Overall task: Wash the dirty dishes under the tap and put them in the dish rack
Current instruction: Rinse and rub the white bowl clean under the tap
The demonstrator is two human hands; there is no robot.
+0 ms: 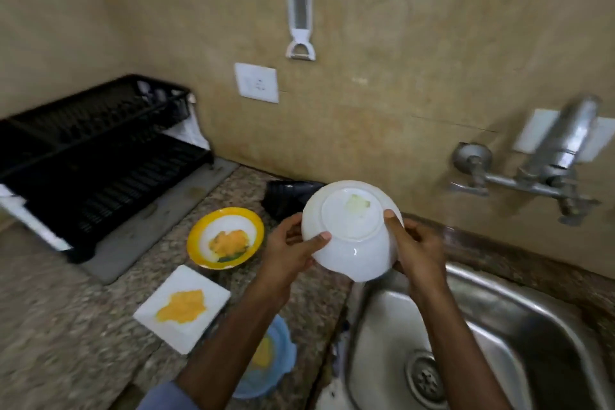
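A white bowl (pixel 352 243), base toward the camera, was held over the left rim of the sink (pixel 499 309). The left hand (pixel 289 250) and right hand (pixel 416 243) each gripped its sides, thumbs on the base. The pale patch on the base was unreadable.

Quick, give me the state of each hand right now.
Left hand: holds the white bowl, thumb on its upturned base.
Right hand: holds the same bowl at its other side.
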